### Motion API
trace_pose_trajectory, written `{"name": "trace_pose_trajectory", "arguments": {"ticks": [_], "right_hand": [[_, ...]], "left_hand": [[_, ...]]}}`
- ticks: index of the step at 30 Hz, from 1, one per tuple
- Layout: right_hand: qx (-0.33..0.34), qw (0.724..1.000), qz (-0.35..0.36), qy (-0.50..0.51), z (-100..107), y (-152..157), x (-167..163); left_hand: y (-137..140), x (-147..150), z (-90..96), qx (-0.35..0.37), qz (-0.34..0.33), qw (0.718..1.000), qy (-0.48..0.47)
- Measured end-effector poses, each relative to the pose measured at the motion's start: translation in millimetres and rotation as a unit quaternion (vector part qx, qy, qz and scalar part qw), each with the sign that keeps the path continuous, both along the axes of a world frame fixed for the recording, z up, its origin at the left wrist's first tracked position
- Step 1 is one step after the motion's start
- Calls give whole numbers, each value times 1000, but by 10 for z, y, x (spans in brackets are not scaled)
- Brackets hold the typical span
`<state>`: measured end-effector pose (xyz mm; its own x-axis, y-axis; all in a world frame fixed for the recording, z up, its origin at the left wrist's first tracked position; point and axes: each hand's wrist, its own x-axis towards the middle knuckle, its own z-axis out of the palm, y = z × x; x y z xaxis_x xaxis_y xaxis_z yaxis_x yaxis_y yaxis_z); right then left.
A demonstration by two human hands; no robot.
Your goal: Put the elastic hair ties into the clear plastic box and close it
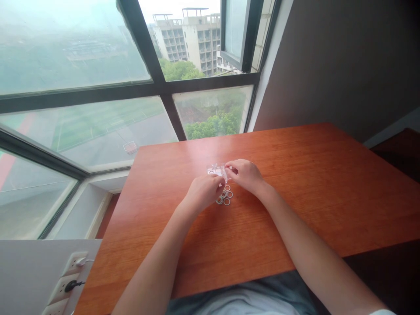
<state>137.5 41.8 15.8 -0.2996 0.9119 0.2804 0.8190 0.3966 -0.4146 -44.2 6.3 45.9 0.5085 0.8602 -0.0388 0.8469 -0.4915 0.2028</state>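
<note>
A small clear plastic box point(215, 168) lies on the wooden table, with at least one ring visible in it. My right hand point(245, 175) has its thumb and fingers closed at the box's right edge. Just in front of the box, my left hand point(205, 191) is closed with its fingertips pressed together, above a loose pile of pale rings point(227, 201). Whatever those fingertips hold is too small to make out. My left hand covers part of the pile and the box's near side.
The reddish-brown table point(315, 188) reaches back to a window frame point(179, 118). A grey wall point(321, 65) rises at the right. Wall sockets point(64, 284) with plugged-in cables are at the lower left, close to the table's left edge.
</note>
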Motion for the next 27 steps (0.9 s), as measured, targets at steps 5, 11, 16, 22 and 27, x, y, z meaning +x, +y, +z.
{"name": "trace_pose_trajectory", "arguments": {"ticks": [5, 11, 16, 22, 27], "right_hand": [[-8, 1000, -1, -6, 24, -12, -5], [-4, 1000, -3, -4, 22, -21, -7], [-10, 1000, 1, -9, 3, -15, -11], [-17, 1000, 6, -5, 7, -17, -13], [-14, 1000, 8, -2, 3, -16, -9]], "left_hand": [[-46, 85, -42, -6, -39, 999, 26], [-66, 108, -41, 7, -65, 996, 64], [-97, 151, -39, 5, -56, 995, 79], [-102, 152, 2, -33, -35, 997, 68], [-93, 131, -3, -41, -42, 997, 58]]}}
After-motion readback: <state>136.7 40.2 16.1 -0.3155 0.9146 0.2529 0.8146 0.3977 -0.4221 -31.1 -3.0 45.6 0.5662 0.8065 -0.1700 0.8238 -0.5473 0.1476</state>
